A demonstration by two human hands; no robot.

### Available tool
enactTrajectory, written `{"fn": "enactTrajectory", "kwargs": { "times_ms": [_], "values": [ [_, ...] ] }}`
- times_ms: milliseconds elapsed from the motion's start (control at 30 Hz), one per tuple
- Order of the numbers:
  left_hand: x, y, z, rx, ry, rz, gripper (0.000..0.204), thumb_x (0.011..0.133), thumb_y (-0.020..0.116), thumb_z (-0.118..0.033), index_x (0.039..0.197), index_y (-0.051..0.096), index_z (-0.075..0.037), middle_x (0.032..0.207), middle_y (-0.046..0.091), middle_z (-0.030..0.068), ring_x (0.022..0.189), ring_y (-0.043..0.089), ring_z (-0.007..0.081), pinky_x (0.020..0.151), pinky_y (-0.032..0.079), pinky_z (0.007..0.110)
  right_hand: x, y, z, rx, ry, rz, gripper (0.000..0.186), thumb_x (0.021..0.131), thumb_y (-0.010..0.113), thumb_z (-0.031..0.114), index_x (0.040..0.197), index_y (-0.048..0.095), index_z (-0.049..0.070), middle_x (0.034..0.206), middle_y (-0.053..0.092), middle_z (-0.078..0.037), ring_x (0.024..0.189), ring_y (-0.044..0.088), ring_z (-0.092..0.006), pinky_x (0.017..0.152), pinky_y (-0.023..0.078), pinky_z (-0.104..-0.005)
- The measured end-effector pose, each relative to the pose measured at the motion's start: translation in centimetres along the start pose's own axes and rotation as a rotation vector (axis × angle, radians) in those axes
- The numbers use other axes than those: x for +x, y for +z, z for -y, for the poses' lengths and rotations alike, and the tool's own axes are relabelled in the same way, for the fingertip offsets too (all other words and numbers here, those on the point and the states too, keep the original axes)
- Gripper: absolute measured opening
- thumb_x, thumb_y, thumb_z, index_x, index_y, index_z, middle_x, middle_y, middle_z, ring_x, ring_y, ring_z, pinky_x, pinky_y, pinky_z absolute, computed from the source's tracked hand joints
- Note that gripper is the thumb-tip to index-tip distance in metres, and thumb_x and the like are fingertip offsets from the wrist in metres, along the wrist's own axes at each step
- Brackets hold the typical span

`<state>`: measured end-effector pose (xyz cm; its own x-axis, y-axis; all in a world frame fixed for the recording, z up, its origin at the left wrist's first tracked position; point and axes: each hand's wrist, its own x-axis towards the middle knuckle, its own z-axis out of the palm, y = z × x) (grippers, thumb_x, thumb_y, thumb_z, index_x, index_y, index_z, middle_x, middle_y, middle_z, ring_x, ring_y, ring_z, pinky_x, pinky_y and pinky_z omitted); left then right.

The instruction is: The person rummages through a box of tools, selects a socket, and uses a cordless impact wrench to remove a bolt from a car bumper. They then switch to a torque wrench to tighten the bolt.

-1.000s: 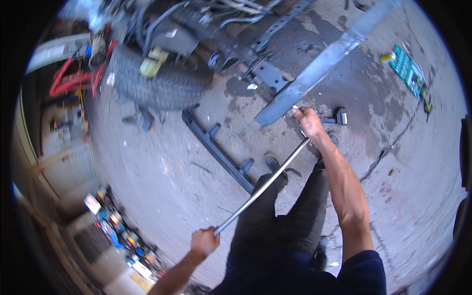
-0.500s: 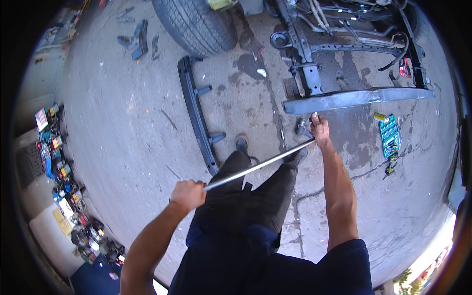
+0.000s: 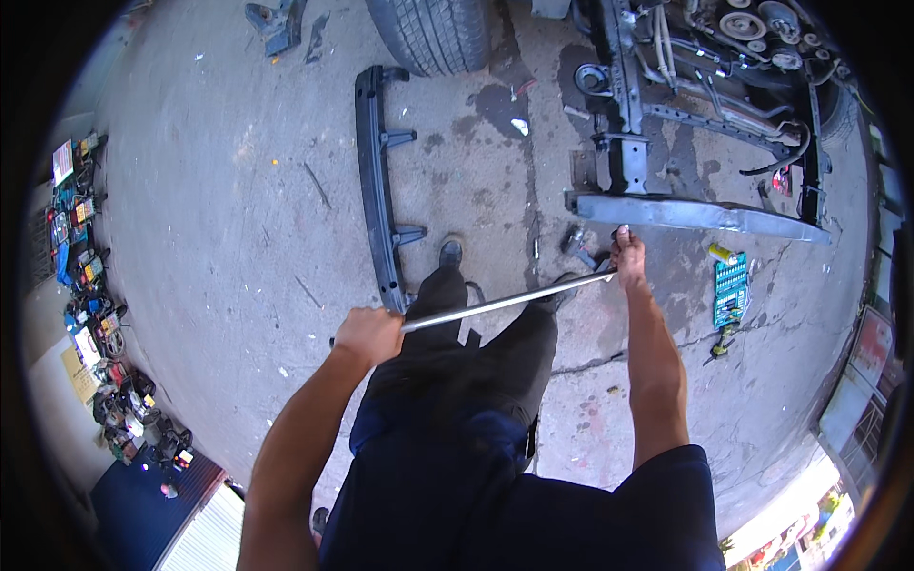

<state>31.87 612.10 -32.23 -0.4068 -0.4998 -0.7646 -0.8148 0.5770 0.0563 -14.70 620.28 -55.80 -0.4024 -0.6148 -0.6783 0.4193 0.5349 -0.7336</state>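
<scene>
A long silver metal bar (image 3: 505, 302) lies crosswise in front of my thighs, sloping up to the right. My left hand (image 3: 369, 335) is closed round its left part, and a short dark end sticks out beyond the fist. My right hand (image 3: 627, 257) is closed at the other end, thumb pointing away from me; its fingers partly hide that end. Just beyond the right hand is a grey crossbeam (image 3: 705, 217) at the end of a bare vehicle frame (image 3: 628, 124). An impact-wrench-like tool (image 3: 576, 244) lies on the floor left of the right hand.
A long black bumper beam (image 3: 373, 190) with two brackets lies left of my feet, near a tyre (image 3: 433, 36). Right of me are a green socket case (image 3: 731, 285), a yellow can (image 3: 722, 254) and a green-handled tool (image 3: 721, 344). Cluttered parts (image 3: 90, 285) line the left wall.
The view has shifted, with the vehicle frame now further right. Both hands keep their grip on the bar, which is slightly less steeply tilted; the left hand is a little higher in the picture.
</scene>
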Motion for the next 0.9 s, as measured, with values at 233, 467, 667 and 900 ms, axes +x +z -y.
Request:
{"fn": "enactTrajectory", "kwargs": {
  "times_ms": [233,467,667,900],
  "values": [
    [8.8,8.6,5.9,-0.047,0.136,-0.066,0.021,0.083,0.064,-0.029,0.088,0.069,-0.009,0.076,0.071,0.0156,0.072,0.071,0.0364,0.072,0.056,0.048,-0.1,0.5,-0.3,-0.045,-0.049,-0.087,0.031,0.102,0.056,0.040,0.085,0.048,0.015,0.060,0.033,0.010,0.046,0.027,-0.0026,0.041,0.021,-0.0231],
    [21.1,19.7,9.5,-0.161,0.369,-0.287,0.015,0.082,0.066,-0.029,0.082,0.067,-0.014,0.067,0.069,0.0116,0.061,0.069,0.0330,0.057,0.054,0.049,-0.5,0.5,-1.4,-0.276,-0.186,-0.266,0.025,0.103,0.056,0.033,0.096,0.056,0.009,0.065,0.038,0.011,0.054,0.030,-0.0026,0.046,0.025,-0.0230],
    [32.7,26.1,8.2,-0.257,0.499,-0.444,0.012,0.081,0.066,-0.027,0.081,0.064,-0.015,0.067,0.069,0.0092,0.061,0.068,0.0325,0.061,0.053,0.049,-1.0,1.1,-1.4,-0.495,-0.257,-0.431,0.030,0.105,0.052,0.031,0.104,0.058,0.002,0.070,0.042,0.007,0.061,0.034,-0.0042,0.053,0.027,-0.0236],
    [44.1,33.3,4.6,-0.398,0.580,-0.563,0.007,0.077,0.067,-0.019,0.078,0.065,-0.013,0.079,0.071,0.0098,0.072,0.070,0.0337,0.067,0.056,0.046,-1.6,4.0,-0.5,-0.679,-0.376,-0.496,0.035,0.106,0.051,0.029,0.119,0.055,-0.003,0.074,0.045,0.004,0.064,0.036,-0.0061,0.056,0.032,-0.0236]
  ]
}}
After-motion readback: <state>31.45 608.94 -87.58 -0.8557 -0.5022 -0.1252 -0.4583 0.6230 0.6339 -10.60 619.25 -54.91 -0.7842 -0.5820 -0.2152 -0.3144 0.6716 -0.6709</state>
